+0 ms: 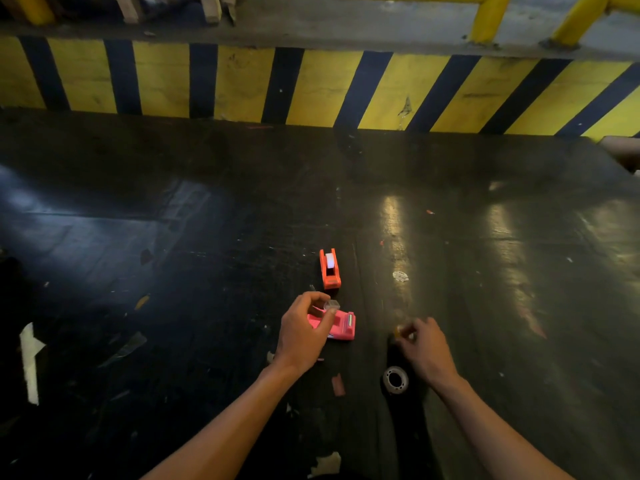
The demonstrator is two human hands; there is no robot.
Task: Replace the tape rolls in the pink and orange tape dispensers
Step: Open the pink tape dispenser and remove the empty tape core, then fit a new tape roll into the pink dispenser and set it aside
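The orange tape dispenser (330, 269) stands upright on the dark floor with a white tape roll in it. Just nearer lies the pink tape dispenser (341, 324), partly covered by my left hand (304, 332). That hand pinches a small clear tape roll (331, 304) between thumb and fingers, right above the pink dispenser. To the right, my right hand (424, 348) is curled over a small yellowish piece (398, 330) that is too blurred to identify. A loose tape roll (395, 379) lies flat on the floor beside my right wrist.
A yellow and black striped curb (311, 88) runs across the back, with yellow rail posts (490, 19) above it. Scraps of tape and paper litter the floor, including a white strip (31, 362) at the left and a white scrap (400, 276) near the orange dispenser.
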